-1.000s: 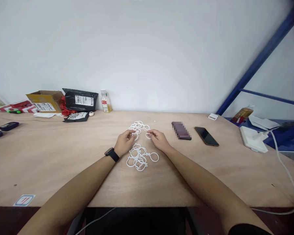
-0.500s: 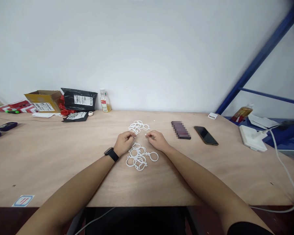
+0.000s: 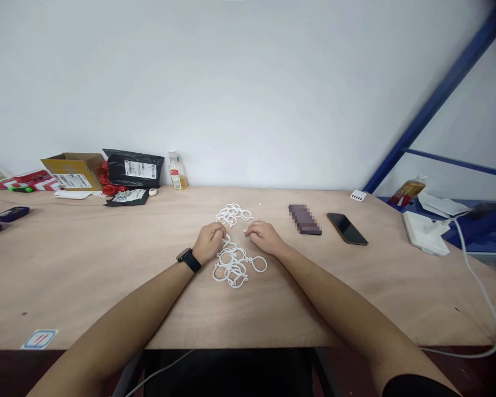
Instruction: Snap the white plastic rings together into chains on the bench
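My left hand, with a black watch on the wrist, is closed, its fingertips on a white plastic ring whose far part is hidden by the fingers. Opposite it, my right hand is pinched, and a small white piece pokes out at its fingertips; its kind is too small to make out. Below and between the hands lies a heap of white plastic rings with small eyelets, one ring lying at its right side. A second heap of white rings lies just beyond my hands.
To the right are a pixelated dark phone-like object, a smartphone and a white power strip with a cable. A cardboard box, black parcel bag and bottle stand by the wall at back left.
My left fingers have curled in and drawn slightly back, and a ring now shows at their tips. My right hand has barely moved, its small white piece still at the fingertips.
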Demonstrator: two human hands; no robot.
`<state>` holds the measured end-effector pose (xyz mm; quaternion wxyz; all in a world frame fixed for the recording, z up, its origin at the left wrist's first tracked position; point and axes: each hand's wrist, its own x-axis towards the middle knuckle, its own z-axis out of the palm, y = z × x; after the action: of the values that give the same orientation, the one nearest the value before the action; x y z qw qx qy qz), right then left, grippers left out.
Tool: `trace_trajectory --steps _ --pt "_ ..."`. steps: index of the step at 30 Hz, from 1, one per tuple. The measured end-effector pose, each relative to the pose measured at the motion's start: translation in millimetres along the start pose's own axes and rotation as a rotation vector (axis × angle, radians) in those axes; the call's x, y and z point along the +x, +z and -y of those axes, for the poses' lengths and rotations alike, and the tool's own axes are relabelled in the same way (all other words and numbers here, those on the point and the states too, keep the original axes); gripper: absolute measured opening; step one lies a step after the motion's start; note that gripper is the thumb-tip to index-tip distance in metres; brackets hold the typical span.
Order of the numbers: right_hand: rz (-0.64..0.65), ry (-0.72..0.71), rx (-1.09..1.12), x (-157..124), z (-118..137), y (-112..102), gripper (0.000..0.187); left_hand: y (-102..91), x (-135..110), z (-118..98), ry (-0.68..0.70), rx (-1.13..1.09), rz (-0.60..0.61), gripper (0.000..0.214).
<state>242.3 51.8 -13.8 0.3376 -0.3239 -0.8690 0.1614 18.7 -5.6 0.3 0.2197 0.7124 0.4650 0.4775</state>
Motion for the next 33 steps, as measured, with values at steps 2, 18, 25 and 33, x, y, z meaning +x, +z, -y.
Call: trace_trajectory --steps 2,18,25,33 --pt "-0.002 -0.011 -0.021 0.3 -0.2 -0.8 0.027 0.6 -0.9 1.0 -0.002 0.021 -0.008 0.019" --pt "-0.137 0.101 -0.107 -4.4 -0.5 -1.9 0.039 -0.2 -3.7 -5.9 0.004 0.158 0.108 0.023" --pt "0.141 0.366 -0.339 7.9 -13.8 5.4 0.049 2.2 -3.1 -5.6 0.128 0.212 0.117 0.020" --pt "0.045 0.321 -0.334 6.0 -10.7 2.0 0.024 0.5 -2.3 -6.6 0.092 0.233 0.208 0.023"
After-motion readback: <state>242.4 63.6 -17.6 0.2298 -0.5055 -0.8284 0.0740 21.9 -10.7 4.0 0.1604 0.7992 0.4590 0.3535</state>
